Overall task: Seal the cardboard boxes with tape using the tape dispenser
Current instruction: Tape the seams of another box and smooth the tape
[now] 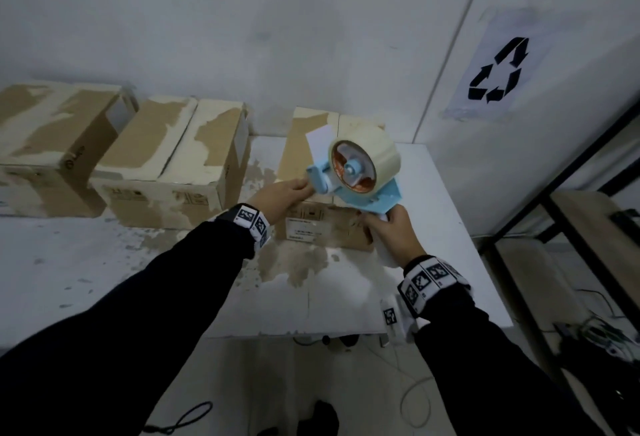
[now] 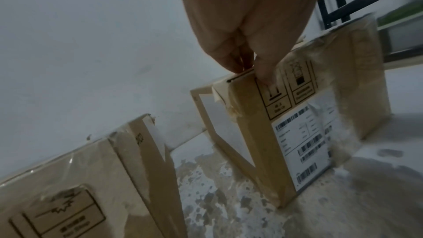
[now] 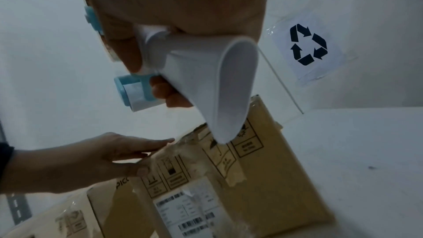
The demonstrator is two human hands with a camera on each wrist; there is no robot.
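Three closed cardboard boxes stand in a row on the white table, against the wall. My right hand grips the white handle of the blue tape dispenser, which carries a pale tape roll. It hovers tilted above the right box. A short tape end sticks up from its front. My left hand rests on that box's near left top edge. In the left wrist view its fingers lie on the right box, thumb on the front face. The right wrist view shows the dispenser handle above the right box.
The middle box and the left box stand to the left, tops patchy with torn tape. A black metal shelf stands right of the table. A recycling sign hangs on the wall. Cables lie on the floor below.
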